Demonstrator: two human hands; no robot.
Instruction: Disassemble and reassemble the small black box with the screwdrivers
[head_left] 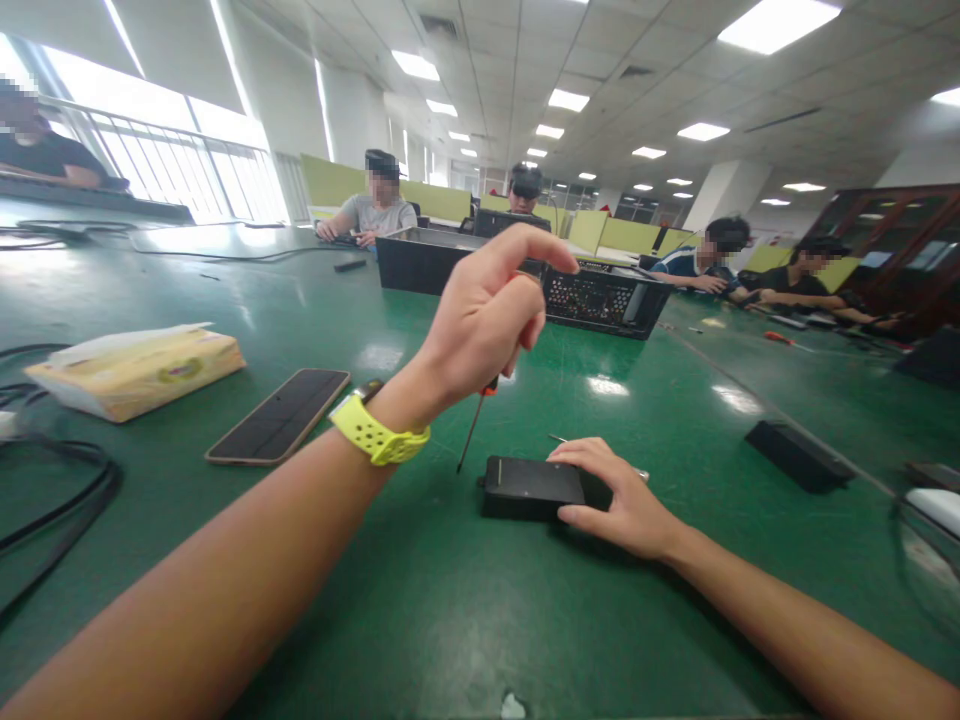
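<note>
My left hand (487, 315), with a yellow watch strap at its wrist, is raised over the table and closed around a screwdriver (471, 432). The fingers hide most of its handle; a bit of orange and the thin dark shaft show, pointing down to the left of a black box. That flat, rectangular black box (532, 485) lies on the green table, a small tab on its left end. My right hand (619, 495) grips the box's right end between thumb and fingers. The screwdriver's tip is apart from the box. A thin metal piece (557, 438) partly shows behind the right hand.
A phone (277, 415) and a yellow tissue pack (142, 370) lie to the left, with black cables (67, 500) nearby. An open black metal case (600, 300) stands ahead. Another black box (796, 455) sits at right. Several people work around the table (420, 620).
</note>
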